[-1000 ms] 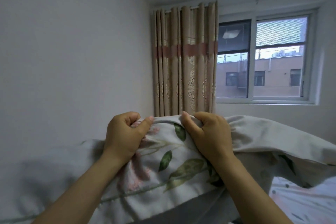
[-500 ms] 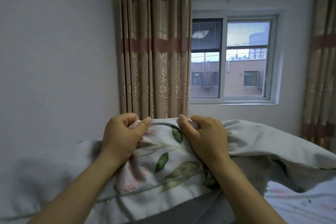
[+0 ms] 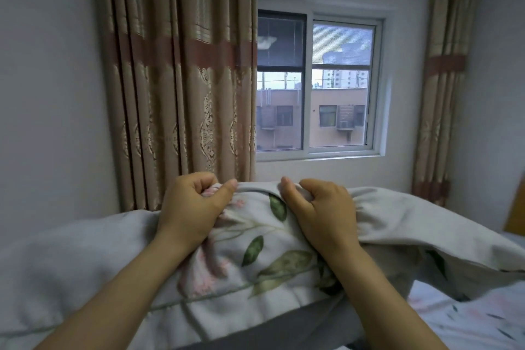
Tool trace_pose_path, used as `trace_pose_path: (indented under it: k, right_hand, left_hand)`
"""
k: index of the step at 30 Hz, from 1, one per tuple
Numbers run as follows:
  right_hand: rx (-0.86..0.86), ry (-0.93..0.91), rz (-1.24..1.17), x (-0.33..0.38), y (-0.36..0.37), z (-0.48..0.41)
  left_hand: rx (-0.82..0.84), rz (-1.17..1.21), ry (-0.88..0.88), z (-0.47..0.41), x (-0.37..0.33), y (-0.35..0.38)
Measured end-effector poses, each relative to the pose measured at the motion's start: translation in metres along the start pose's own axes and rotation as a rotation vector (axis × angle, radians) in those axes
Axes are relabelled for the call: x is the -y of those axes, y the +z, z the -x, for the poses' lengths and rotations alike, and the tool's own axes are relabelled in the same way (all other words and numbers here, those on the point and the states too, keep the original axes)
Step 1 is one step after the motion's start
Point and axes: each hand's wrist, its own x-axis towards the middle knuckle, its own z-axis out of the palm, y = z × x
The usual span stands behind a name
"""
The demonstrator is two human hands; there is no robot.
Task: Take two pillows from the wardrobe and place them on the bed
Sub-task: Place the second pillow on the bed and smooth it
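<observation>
I hold a grey-white pillow (image 3: 255, 258) printed with green leaves and pink flowers at chest height in front of me. My left hand (image 3: 193, 207) grips a bunch of its top edge between curled fingers and thumb. A little to the right, my right hand (image 3: 321, 213) pinches the same top edge. The pillow spreads wide to both sides and hides what lies below it. A strip of the bed (image 3: 471, 318), in a pale floral sheet, shows at the lower right. No second pillow can be made out.
A window (image 3: 318, 85) is straight ahead, with beige curtains on its left (image 3: 181, 79) and right (image 3: 440, 88). A white wall (image 3: 48, 94) runs along the left side. An orange-brown wooden edge (image 3: 517, 213) shows at the far right.
The view has swung to the right and moved closer to the window, bringing the right curtain into sight. Both hands keep the same grip on the pillow's top edge.
</observation>
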Motion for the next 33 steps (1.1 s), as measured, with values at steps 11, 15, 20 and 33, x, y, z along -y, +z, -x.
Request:
trace_pose_path:
  k: [11, 15, 20, 33]
  right_hand:
    - [-0.040, 0.010, 0.090, -0.114, 0.153, -0.098]
    - [-0.040, 0.013, 0.103, -0.146, 0.205, -0.132]
    - [-0.020, 0.047, 0.133, -0.189, 0.282, -0.168]
    - [-0.028, 0.173, 0.275, -0.268, 0.466, -0.264]
  left_hand:
    - [0.027, 0.058, 0.015, -0.117, 0.154, 0.132]
    - [0.011, 0.002, 0.018, -0.157, 0.202, 0.167]
    - [0.056, 0.076, 0.018, -0.207, 0.272, 0.216]
    - [0.167, 0.210, 0.029, -0.348, 0.458, 0.329]
